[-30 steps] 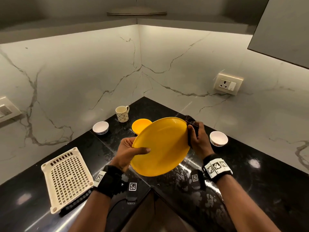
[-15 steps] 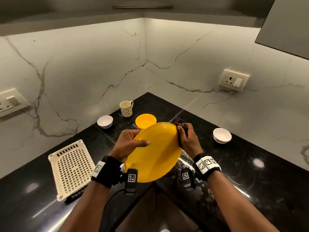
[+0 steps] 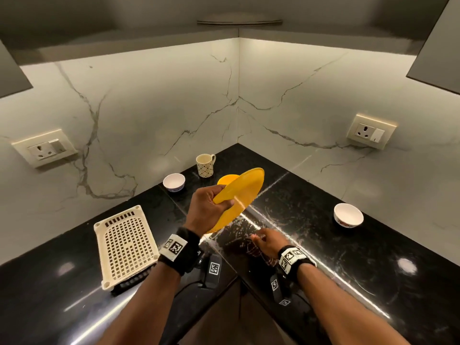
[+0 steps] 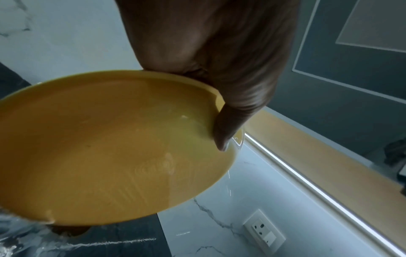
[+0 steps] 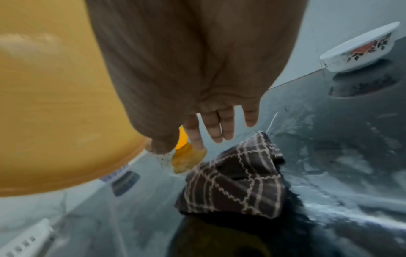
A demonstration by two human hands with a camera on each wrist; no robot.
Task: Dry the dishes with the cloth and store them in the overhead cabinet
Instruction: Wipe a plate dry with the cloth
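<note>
My left hand (image 3: pixel 207 210) grips the rim of a yellow plate (image 3: pixel 242 192) and holds it tilted above the black counter (image 3: pixel 373 257); in the left wrist view the thumb lies over the yellow plate (image 4: pixel 114 147) edge. My right hand (image 3: pixel 263 241) hovers low over the counter with straight, spread fingers (image 5: pixel 216 128), holding nothing. A dark checked cloth (image 5: pixel 237 179) lies crumpled on the counter just below that hand; in the head view the cloth (image 3: pixel 249 247) is hard to make out against the dark stone.
A patterned mug (image 3: pixel 205 165), a small yellow bowl (image 3: pixel 225 181) and a white bowl (image 3: pixel 173 182) stand at the back corner. Another white bowl (image 3: pixel 348 215) sits right. A cream drying rack (image 3: pixel 125 246) lies left. Cabinet doors (image 3: pixel 438 51) hang overhead. The counter is wet.
My right hand has let go of the cloth and dropped to the counter, where the cloth now lies. My left hand has lifted the plate up and away, tilting it more edge-on.
</note>
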